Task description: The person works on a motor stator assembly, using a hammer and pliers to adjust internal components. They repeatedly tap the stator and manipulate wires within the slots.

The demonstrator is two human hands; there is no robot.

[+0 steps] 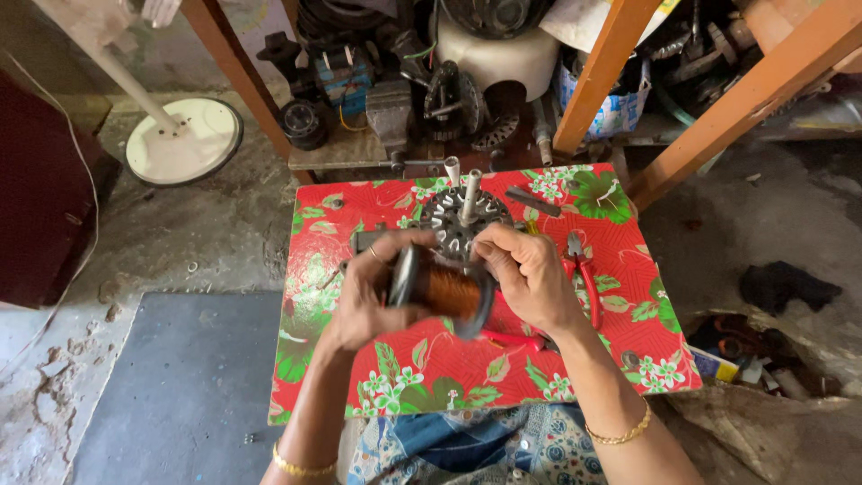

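Seen from above, both hands grip a copper coil (446,292), a wound spool with dark end plates, held just over the middle of a small surface (620,337) covered in red floral cloth. The left hand (364,292) wraps around the spool's left end, a ring on one finger; the right hand (528,277) closes over its right end, fingers curled on the upper rim. Each wrist wears a gold bangle.

Just beyond the coil, toward the far edge of the surface, stands a round perforated metal rotor (453,223) with an upright shaft (470,196). A second short white tube (452,170) rises at the far edge of the surface. Red-handled pliers (584,269) lie on the surface to the right of the coil, just beside the right hand, and a flat dark metal bar (532,200) rests near the far right corner.

Behind the surface, a low shelf between orange wooden legs (602,76) is crowded with dark motor parts (395,90) and a white housing (503,54). To the left of the surface, a white round fan base (184,141) sits on the concrete floor, and a grey mat (180,386) lies at the near left.
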